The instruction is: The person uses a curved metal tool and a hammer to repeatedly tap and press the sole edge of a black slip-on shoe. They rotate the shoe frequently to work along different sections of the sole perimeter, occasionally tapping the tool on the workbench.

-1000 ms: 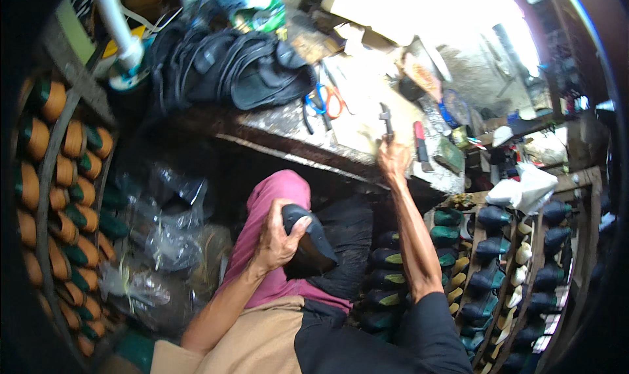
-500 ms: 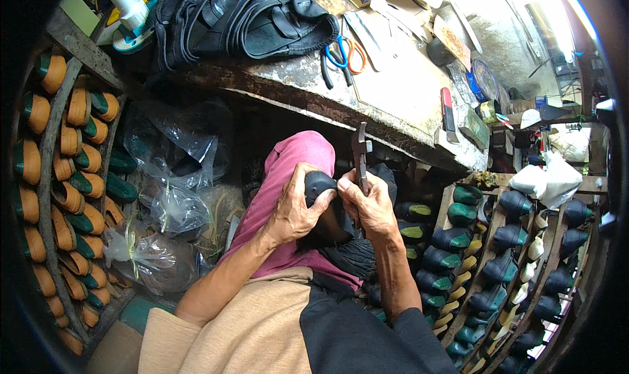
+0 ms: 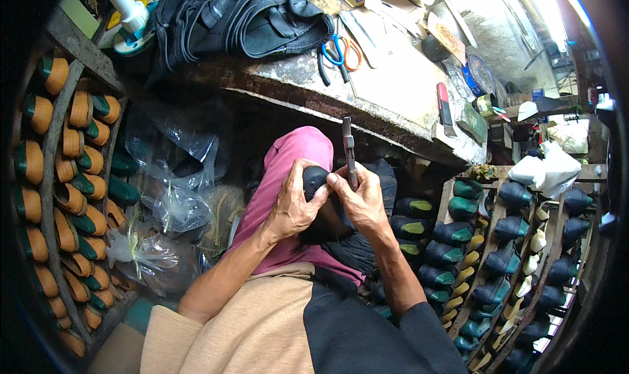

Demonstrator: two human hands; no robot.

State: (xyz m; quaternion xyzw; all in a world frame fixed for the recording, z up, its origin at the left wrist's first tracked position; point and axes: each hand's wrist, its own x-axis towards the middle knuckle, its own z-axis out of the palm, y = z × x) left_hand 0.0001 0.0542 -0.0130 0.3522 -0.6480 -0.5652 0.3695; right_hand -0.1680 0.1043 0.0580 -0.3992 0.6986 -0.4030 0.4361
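My left hand (image 3: 289,207) is closed round the rounded black toe of a shoe (image 3: 314,180), held over my lap beside the pink-covered knee. In my right hand (image 3: 364,202) is a narrow dark metal tool that looks like lasting pincers (image 3: 348,146); its head points up and away, past the fingers. My right thumb and fingertips meet the shoe's right edge, close to my left thumb. What they pinch there is too small to make out. The rest of the shoe is hidden by my hands and in shadow.
A worn workbench (image 3: 393,105) runs across the front, bearing black sandals (image 3: 249,23), scissors (image 3: 352,53) and a red-handled knife (image 3: 445,108). Left stands a rack of tan shoes (image 3: 80,105); right, racks of dark shoes (image 3: 452,233). Clear plastic bags (image 3: 173,207) lie left of my knee.
My right hand has shifted slightly left, bringing its fingertips closer against the shoe. The pincers have turned and moved left with it. My left hand keeps its hold.
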